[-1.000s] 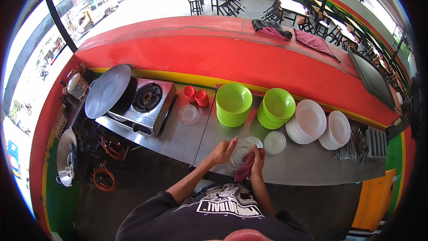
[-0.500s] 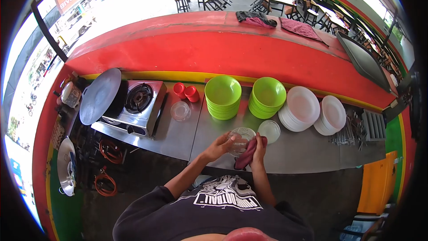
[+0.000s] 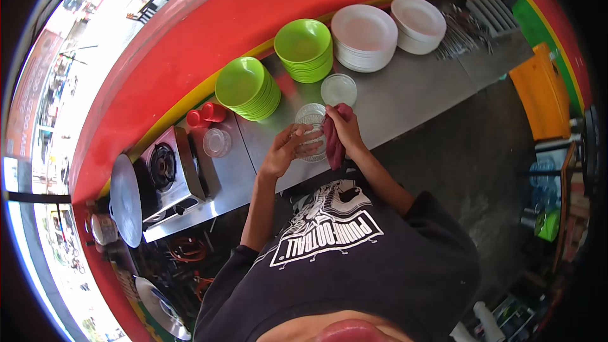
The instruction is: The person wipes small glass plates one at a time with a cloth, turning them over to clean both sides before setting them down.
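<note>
A clear patterned glass dish (image 3: 311, 114) is in my left hand (image 3: 286, 150), whose fingers curl around its side and partly cover it. My right hand (image 3: 346, 132) grips a maroon cloth (image 3: 333, 144) bunched against the right edge of the dish. Just beyond my right hand, more small glass dishes (image 3: 339, 90) rest on the metal counter. Over to the left, another small clear dish (image 3: 217, 143) sits by two red cups (image 3: 214, 112).
Stacks of green bowls (image 3: 248, 88) and white plates (image 3: 364, 31) line the back of the steel counter (image 3: 411, 92). Cutlery (image 3: 465, 31) lies at the right end. A gas stove (image 3: 174, 171) and large wok lid (image 3: 126, 199) occupy the left. An orange chair (image 3: 541, 92) stands at right.
The view has turned and tilted downward, so the counter now runs diagonally. The fingers of my left hand have shifted over the glass dish. The cloth stays in my right hand.
</note>
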`<move>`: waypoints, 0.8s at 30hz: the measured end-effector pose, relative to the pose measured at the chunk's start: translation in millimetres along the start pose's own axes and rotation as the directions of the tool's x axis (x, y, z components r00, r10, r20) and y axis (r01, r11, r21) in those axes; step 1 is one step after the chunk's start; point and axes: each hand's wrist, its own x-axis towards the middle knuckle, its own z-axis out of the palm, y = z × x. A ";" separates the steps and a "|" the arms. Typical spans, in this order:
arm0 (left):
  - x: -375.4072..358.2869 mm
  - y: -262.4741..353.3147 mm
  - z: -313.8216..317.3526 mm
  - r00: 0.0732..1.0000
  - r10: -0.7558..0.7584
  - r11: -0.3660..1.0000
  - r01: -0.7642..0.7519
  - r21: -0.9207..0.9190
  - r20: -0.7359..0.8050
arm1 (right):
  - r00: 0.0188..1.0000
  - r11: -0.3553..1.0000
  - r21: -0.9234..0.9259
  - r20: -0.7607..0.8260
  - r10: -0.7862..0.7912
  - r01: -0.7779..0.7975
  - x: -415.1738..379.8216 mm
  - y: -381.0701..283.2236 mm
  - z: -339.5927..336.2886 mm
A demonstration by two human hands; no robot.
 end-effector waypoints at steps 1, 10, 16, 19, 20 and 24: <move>2.3 -2.1 2.9 1.000 -0.011 1.000 0.011 -0.002 0.001 | 0.999 0.998 -0.058 -0.027 -0.040 0.038 1.4 2.7 -4.2; 37.3 -36.9 25.7 0.941 0.073 0.996 -0.086 -0.026 -0.331 | 0.886 0.797 -0.385 0.202 -0.418 0.464 -11.1 2.0 16.8; 35.1 -48.6 -10.9 0.893 0.314 0.946 -0.264 0.191 -0.323 | 0.733 0.619 -0.431 0.557 -0.390 0.657 -29.7 0.4 27.9; 36.9 -41.4 -20.4 0.932 0.035 0.878 -0.201 -0.434 -0.361 | 0.636 0.546 -0.377 0.642 -0.429 0.748 -27.4 0.9 24.2; 38.1 -42.9 -23.2 0.941 0.049 0.875 -0.203 -0.440 -0.336 | 0.611 0.535 -0.357 0.664 -0.432 0.766 -24.6 0.4 19.7; 49.4 -61.3 -38.4 0.951 0.023 0.830 -0.189 -0.524 -0.308 | 0.810 0.853 -0.352 0.572 -0.130 0.385 -16.8 -5.0 -3.6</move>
